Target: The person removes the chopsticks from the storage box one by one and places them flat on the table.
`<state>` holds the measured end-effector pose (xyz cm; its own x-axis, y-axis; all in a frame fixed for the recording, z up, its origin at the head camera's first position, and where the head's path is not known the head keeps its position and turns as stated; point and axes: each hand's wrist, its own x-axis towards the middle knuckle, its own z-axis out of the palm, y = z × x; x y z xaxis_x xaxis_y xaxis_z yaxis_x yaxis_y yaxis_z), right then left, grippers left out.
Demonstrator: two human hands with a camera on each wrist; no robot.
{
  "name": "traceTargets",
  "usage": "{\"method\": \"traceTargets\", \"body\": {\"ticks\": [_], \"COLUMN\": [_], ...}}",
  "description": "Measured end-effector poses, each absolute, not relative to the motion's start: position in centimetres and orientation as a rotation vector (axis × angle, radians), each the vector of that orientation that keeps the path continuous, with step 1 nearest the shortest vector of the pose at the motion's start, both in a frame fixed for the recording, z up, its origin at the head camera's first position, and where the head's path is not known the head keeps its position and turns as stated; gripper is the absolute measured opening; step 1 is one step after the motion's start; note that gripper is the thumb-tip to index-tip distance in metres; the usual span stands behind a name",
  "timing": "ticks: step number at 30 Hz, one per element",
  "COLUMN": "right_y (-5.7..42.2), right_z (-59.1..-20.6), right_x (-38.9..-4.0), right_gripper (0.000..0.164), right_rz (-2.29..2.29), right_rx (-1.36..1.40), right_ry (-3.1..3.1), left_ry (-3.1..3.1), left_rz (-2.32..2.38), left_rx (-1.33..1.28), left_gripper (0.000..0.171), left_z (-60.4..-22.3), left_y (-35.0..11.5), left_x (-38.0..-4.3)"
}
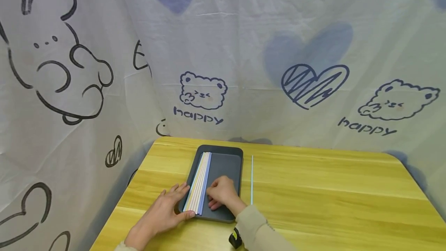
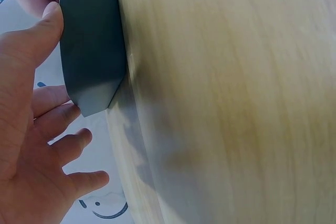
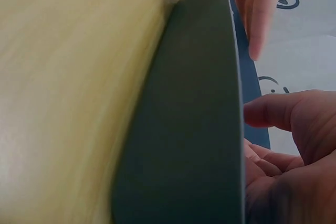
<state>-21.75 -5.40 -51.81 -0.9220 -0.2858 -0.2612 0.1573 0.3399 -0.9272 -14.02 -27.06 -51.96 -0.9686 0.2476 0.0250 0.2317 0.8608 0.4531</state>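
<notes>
A bundle of thin sticks [image 1: 199, 183], white, yellow and blue, lies lengthwise along the left side of a dark rectangular tray [image 1: 226, 149]. My left hand [image 1: 163, 211] rests at the tray's near left corner, fingers spread along its left side and thumb at the front rim beside the stick ends. Over the tray floor, just right of the blue sticks, is my right hand [image 1: 223, 193], its fingers loosely bent. Nothing shows in its grasp; the tray wall [image 3: 194, 103] partly hides its fingers in the right wrist view.
One light-blue stick [image 1: 252, 179] lies on the wooden table [image 1: 331, 196] to the right of the tray. A small black and yellow object [image 1: 235, 238] sits near my right sleeve. A printed cloth [image 1: 254, 57] hangs behind and to the left of the table.
</notes>
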Motion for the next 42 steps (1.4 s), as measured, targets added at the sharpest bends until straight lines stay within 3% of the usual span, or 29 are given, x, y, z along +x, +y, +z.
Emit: {"method": "traceTargets", "body": {"ticks": [30,42], "right_y": [-6.4,-7.2], "right_z": [-53.0,-53.6], "right_x": [-21.7,-21.2], "right_gripper": [0.014,0.032], "right_rz": [-1.637,-1.483], "right_rx": [-0.132,-0.185], "right_ry": [2.278,2.549], "left_ry": [3.008,2.999], "left_rz": [0.722,0.732], "left_rx": [0.386,0.394], "left_gripper": [0.087,0.086], "left_z": [-52.1,-52.1], "left_y": [-27.2,-27.2], "left_x": [-14.0,-14.0]}}
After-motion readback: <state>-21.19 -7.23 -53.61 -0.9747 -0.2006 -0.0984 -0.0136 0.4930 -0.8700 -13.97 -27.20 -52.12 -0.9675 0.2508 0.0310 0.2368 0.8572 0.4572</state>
